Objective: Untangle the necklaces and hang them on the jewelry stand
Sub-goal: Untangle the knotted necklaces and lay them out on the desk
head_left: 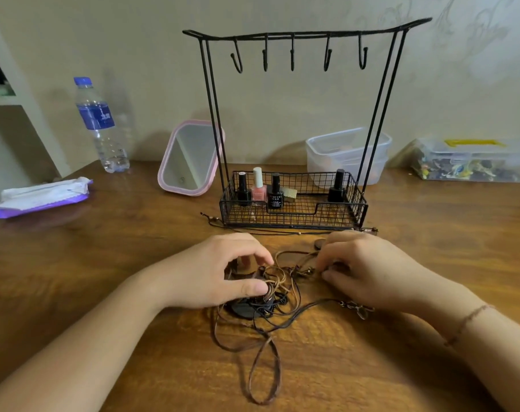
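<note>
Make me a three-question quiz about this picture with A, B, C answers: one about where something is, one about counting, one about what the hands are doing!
1. Where is the water bottle?
A. Left of the jewelry stand
B. Inside the basket
C. Right of the stand

2. How many hooks hang from the stand's top bar?
A. Three
B. Five
C. Eight

3. What are the left hand and right hand doing?
A. Resting flat, apart
B. Holding the bottle
C. Pinching the tangled necklaces

Answers: 1 A, it stands far left on the table. 2 B, five hooks show, all bare. 3 C, both hands' fingers pinch cords in the tangle.
</note>
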Demonstrator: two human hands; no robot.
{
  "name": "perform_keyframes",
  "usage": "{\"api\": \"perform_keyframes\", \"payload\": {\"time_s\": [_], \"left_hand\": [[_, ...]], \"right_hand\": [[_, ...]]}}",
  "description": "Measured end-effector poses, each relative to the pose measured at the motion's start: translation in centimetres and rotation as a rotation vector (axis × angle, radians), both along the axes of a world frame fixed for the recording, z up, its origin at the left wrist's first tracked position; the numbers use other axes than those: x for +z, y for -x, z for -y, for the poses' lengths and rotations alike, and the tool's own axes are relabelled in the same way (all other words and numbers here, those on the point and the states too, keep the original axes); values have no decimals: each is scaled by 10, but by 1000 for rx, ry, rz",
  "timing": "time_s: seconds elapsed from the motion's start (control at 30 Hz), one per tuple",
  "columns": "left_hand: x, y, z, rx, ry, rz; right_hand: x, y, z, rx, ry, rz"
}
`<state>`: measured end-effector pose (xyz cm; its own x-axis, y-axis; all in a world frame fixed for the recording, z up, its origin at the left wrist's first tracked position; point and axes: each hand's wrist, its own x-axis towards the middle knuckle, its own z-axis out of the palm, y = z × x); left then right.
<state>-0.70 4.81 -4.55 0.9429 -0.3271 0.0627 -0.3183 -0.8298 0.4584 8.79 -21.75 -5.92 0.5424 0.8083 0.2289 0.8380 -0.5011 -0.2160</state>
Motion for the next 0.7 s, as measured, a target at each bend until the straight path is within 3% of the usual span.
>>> {"api": "perform_keyframes", "payload": {"time_s": [0.1,0.2,0.3,0.5,0.57,0.63,0.7], "left_hand": [[-3,2,-1,-66,-37,-39],[-4,1,-1,-60,-39,-16],[-4,1,-4,-33,-26,-14],[-6,1,-9,17,-22,-11],[-5,2,-7,15,-12,-27],[-4,3,-6,-4,-6,-49],[-2,5,-4,-33,-7,-85]], "right_hand": [[5,6,1,122,-78,51],[7,19,-5,292,43,-18],[0,19,-6,270,88,64],[-3,1,7,300,153,-99],[4,-1,13,336,-106,-473],[13,-4,18,372,-597,-916],[14,-10,18,314,-953,-1095]]}}
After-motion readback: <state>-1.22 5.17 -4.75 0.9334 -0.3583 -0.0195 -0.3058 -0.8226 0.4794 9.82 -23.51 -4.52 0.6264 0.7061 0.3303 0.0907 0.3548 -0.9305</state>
